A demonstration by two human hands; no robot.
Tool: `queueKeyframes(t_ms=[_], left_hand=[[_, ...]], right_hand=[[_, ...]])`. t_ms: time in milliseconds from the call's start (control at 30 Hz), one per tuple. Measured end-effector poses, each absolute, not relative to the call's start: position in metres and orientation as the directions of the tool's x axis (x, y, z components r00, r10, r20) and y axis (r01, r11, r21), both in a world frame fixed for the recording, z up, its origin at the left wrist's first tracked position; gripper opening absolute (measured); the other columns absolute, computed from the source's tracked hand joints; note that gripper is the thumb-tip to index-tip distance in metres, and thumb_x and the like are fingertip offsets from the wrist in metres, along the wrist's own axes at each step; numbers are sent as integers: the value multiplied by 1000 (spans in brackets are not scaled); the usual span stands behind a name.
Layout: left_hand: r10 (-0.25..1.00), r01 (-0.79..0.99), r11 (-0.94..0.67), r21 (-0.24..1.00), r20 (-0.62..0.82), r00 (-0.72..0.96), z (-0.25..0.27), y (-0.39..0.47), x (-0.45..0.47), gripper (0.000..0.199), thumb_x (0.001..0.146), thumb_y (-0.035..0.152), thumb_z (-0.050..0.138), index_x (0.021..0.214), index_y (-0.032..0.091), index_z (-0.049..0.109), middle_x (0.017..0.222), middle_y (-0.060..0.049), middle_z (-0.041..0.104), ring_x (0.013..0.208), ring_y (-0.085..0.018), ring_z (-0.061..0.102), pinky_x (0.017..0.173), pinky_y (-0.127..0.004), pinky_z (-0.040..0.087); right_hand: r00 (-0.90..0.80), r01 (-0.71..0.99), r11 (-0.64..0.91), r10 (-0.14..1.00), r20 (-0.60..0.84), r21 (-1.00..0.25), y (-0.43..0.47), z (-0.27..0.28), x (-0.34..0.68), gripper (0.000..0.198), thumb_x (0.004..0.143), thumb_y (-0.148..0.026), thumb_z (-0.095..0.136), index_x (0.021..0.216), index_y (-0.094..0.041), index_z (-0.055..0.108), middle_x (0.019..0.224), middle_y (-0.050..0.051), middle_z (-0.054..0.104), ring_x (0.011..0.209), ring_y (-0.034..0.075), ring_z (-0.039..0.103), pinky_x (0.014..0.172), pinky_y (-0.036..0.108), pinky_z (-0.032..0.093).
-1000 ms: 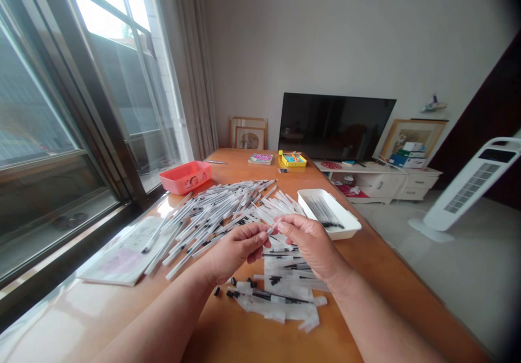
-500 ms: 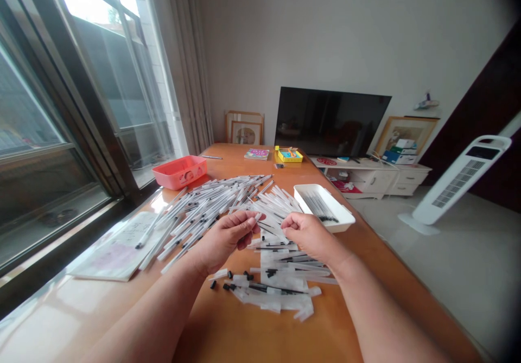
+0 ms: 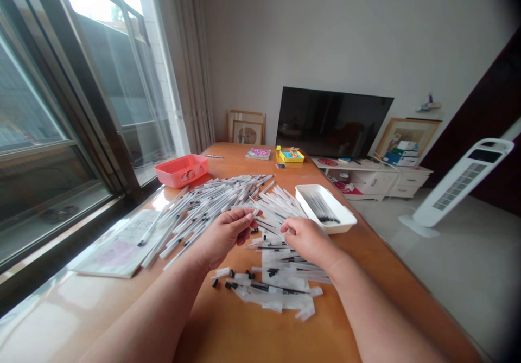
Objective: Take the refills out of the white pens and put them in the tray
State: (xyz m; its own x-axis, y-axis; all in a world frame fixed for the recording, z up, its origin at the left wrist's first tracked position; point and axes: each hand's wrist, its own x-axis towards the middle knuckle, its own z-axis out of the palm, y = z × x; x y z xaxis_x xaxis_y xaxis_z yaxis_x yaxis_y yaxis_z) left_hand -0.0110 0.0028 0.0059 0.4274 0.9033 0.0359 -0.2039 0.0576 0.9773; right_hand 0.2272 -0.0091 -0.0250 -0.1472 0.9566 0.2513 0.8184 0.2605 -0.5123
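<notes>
In the head view, a small clear piece is gripped between the thumb and forefinger of the left hand, held above the middle of the bench. The right hand is held apart from it, toward the bench's right edge, with its fingers curled; whether anything is grasped by that grip cannot be told. A large heap of pens is spread beyond the left hand, toward the left edge. A white tray, in which dark-tipped refills are laid, is placed beside the right edge, just beyond the right hand. Black caps are scattered nearer the viewer, beside clear tubes. Along the left edge a booklet is partly covered by pens, and a red box is set farther back. Near the far edge a yellow box is seen.
</notes>
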Motion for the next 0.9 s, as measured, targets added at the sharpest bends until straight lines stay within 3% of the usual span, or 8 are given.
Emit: queueKeyframes(t_ms=[200,333,433,533,700,800,900], left_hand=[[901,-193,54,980,35,432,4,5,-11,30,84,43,71,95,15,68,84,-5,62,59,-8,44,52,-22,30],[900,-173,46,984,35,434,2,6,-11,30,84,44,70,89,15,67,82,-5,63,59,-8,44,53,-22,30],[898,-164,49,985,28,438,1,6,-10,31,83,44,71,92,14,68,84,-5,63,59,-9,45,53,-23,31],[899,-166,57,984,22,438,1,6,-10,33,82,45,72,96,15,69,84,-5,63,58,-8,45,52,-23,31],[900,-159,76,984,1,437,1,6,-9,33,82,44,72,97,15,69,85,-5,65,59,-8,46,53,-23,32],[904,-137,94,986,-27,427,0,5,-7,36,83,45,71,102,15,69,92,-8,68,61,-9,49,54,-23,34],[895,-118,98,988,-36,444,-1,3,-5,36,84,47,70,103,17,70,99,-9,69,64,-9,51,55,-23,35]], right_hand=[[-222,846,338,926,305,-413,-13,-26,200,22,88,-36,61,102,-28,76,96,4,70,82,20,63,75,29,42],[-224,890,325,922,316,-318,-11,-26,190,22,87,-36,63,102,-28,77,97,6,70,88,22,64,76,30,41],[-237,891,323,930,279,-320,-9,-28,189,18,87,-32,62,95,-28,77,91,5,69,82,20,62,73,29,41],[-250,842,364,917,311,-398,-7,-29,191,15,86,-27,61,88,-26,76,88,4,67,80,18,61,74,28,42],[-190,637,432,890,414,-638,-5,-30,194,11,85,-23,58,82,-21,68,79,1,66,73,16,58,71,27,44],[-132,474,404,911,390,-783,-8,-28,193,10,87,-26,56,84,-21,65,72,-1,63,66,15,56,64,26,44],[-123,366,391,920,373,-844,-12,-26,190,8,87,-28,58,85,-22,62,70,-2,62,64,14,55,61,25,44]])
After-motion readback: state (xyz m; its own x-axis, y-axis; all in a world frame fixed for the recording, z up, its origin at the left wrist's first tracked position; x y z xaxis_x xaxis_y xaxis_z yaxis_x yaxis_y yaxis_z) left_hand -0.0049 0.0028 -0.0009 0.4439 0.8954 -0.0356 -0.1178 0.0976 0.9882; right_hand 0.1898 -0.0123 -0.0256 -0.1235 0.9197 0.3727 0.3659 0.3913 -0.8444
